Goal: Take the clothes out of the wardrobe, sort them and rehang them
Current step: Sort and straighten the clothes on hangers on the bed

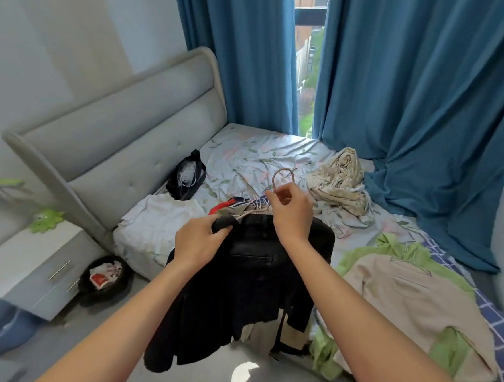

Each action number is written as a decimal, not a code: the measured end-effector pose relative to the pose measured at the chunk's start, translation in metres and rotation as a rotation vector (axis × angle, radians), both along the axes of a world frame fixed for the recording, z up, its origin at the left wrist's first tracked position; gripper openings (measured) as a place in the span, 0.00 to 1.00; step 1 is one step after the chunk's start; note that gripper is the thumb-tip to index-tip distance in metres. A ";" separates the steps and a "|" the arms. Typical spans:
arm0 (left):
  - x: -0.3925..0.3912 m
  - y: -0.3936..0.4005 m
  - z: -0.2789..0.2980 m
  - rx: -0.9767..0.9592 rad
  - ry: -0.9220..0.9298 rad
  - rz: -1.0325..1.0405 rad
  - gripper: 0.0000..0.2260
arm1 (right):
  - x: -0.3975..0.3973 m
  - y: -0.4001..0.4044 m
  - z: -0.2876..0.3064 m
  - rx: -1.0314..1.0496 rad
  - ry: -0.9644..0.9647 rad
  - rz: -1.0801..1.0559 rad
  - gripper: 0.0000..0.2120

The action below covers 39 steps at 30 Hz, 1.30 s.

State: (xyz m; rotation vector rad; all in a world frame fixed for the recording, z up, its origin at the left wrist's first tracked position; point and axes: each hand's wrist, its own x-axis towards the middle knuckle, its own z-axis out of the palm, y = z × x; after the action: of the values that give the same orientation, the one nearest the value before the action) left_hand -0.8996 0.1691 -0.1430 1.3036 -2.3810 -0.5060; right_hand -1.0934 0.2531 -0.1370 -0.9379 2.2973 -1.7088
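Over a bed [265, 150], the right hand [292, 213] pinches a hanger hook [281, 175] while the left hand [201, 241] grips a black jacket [237, 294].

Clothes [416, 294] crowd right; sheet [247, 151] beyond lies open.

Behind the black garment [237, 294], the clothes pile [233, 207] shows only red and striped scraps. Beyond it, the hanger [281, 175] shows little more than its hook past the right hand [292, 214]. The beige shirt [415, 306] beside it covers most of the green garment [390, 248].
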 end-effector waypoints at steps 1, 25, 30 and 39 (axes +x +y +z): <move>0.007 0.002 -0.003 0.008 -0.003 0.025 0.12 | 0.006 -0.004 0.001 -0.002 -0.011 0.007 0.11; 0.180 -0.202 -0.040 0.145 0.160 0.080 0.23 | 0.137 -0.222 -0.014 0.068 0.008 0.195 0.07; 0.199 -0.265 -0.062 0.152 0.126 0.031 0.18 | 0.148 -0.271 -0.023 0.066 -0.040 0.230 0.07; 0.183 -0.361 -0.075 0.022 0.095 -0.011 0.19 | 0.169 -0.360 -0.026 0.036 -0.206 0.458 0.09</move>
State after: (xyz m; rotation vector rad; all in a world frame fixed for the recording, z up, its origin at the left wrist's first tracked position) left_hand -0.7165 -0.1914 -0.2179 1.2486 -2.3123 -0.5856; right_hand -0.9248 -0.1073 -0.1629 -1.1150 1.8027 -1.4846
